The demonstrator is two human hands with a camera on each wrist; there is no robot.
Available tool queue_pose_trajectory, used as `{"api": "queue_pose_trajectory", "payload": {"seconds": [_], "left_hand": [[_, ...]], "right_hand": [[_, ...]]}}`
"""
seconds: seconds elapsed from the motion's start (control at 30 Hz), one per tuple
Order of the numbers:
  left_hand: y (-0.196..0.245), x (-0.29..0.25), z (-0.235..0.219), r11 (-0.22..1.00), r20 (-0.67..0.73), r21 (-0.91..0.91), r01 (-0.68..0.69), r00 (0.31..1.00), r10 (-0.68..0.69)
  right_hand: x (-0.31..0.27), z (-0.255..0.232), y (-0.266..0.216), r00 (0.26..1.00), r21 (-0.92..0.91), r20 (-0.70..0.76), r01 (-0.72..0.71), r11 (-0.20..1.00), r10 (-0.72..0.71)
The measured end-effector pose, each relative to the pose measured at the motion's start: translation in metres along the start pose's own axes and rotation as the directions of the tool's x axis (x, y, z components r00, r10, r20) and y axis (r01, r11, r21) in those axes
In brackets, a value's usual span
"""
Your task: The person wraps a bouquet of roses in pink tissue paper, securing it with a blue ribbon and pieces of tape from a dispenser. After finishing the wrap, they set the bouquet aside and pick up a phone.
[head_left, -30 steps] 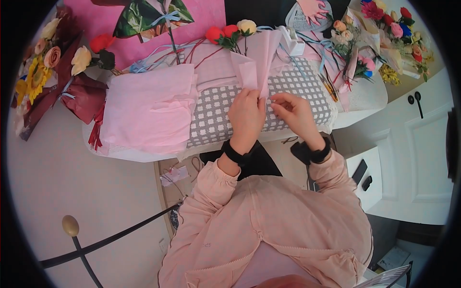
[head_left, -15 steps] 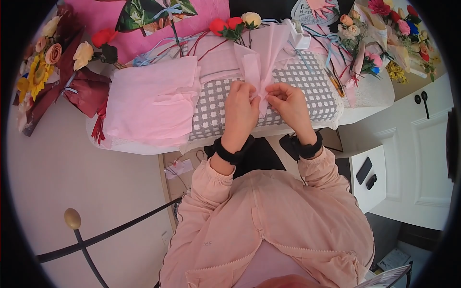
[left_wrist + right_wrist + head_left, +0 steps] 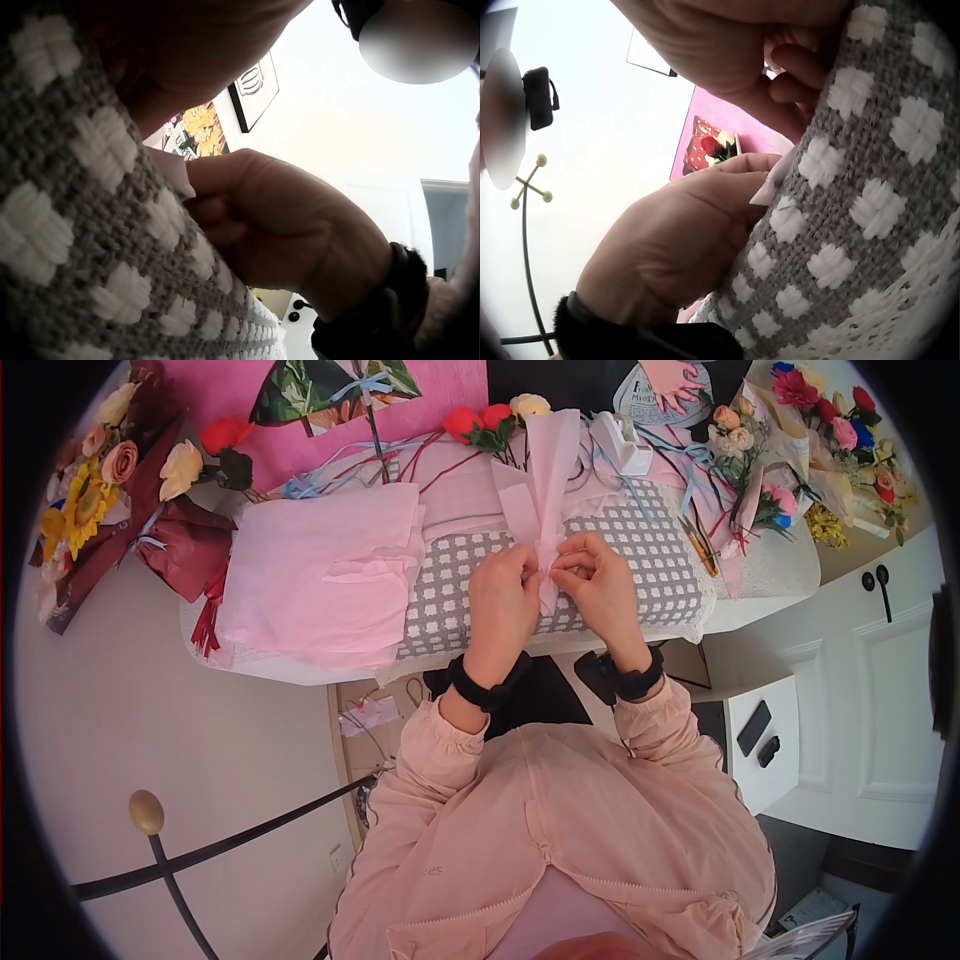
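Between my two hands a sheet of pink wrapping paper (image 3: 547, 480) is gathered into a narrow waist, its top fanning upward and a short tail below. My left hand (image 3: 502, 605) pinches the gathered part from the left. From the right, the bent fingers of my right hand (image 3: 605, 595) pinch the same spot. Behind the paper stand red roses (image 3: 463, 426) and a cream rose (image 3: 530, 405) with dark leaves, their lower stems hidden. In the right wrist view a pale paper corner (image 3: 774, 180) sticks out by the left hand's fingertips.
Under the hands lies a grey, white-dotted cloth (image 3: 440, 595). Folded pink paper (image 3: 315, 575) covers the table's left side. Ribbons (image 3: 325, 475), a white dispenser (image 3: 622, 445) and a pencil-like tool (image 3: 700, 550) lie behind and right. Wrapped bouquets (image 3: 175, 550) flank the table.
My right hand has come in to the left and now pinches the paper beside the left hand. The paper's waist is drawn narrower, and its upper part stands straighter.
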State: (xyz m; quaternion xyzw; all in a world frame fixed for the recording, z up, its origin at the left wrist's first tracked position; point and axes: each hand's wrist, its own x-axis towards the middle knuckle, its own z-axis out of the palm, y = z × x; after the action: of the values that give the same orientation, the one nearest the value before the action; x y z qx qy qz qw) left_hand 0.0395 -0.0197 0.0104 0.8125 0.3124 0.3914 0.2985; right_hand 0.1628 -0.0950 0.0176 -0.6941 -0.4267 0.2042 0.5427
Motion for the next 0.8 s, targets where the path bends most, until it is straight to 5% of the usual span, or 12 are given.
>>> {"api": "queue_pose_trajectory", "payload": {"seconds": [0.17,0.27,0.47,0.67,0.8], "left_hand": [[-0.008,-0.002,0.002,0.999,-0.032,-0.035,-0.039,0.999,0.038],[0.0,-0.001,0.002,0.987,-0.082,-0.143,0.072,0.993,-0.084],[-0.014,-0.005,0.005,0.996,-0.019,-0.09,-0.027,0.999,0.025],[-0.013,-0.003,0.001,0.984,-0.203,0.104,-0.145,0.965,0.163],[-0.01,0.005,0.003,0.996,-0.147,0.069,-0.055,0.987,0.064]], "right_hand": [[-0.002,0.003,-0.006,0.999,-0.091,0.0,0.033,0.995,-0.034],[-0.004,0.008,-0.007,0.994,-0.139,-0.018,0.106,0.985,-0.109],[0.001,0.012,-0.008,0.974,-0.271,0.054,0.227,0.935,-0.221],[0.005,0.012,-0.004,0.951,-0.289,0.059,0.308,0.906,-0.305],[0.003,0.014,-0.006,0.96,-0.257,0.026,0.277,0.926,-0.28]]}}
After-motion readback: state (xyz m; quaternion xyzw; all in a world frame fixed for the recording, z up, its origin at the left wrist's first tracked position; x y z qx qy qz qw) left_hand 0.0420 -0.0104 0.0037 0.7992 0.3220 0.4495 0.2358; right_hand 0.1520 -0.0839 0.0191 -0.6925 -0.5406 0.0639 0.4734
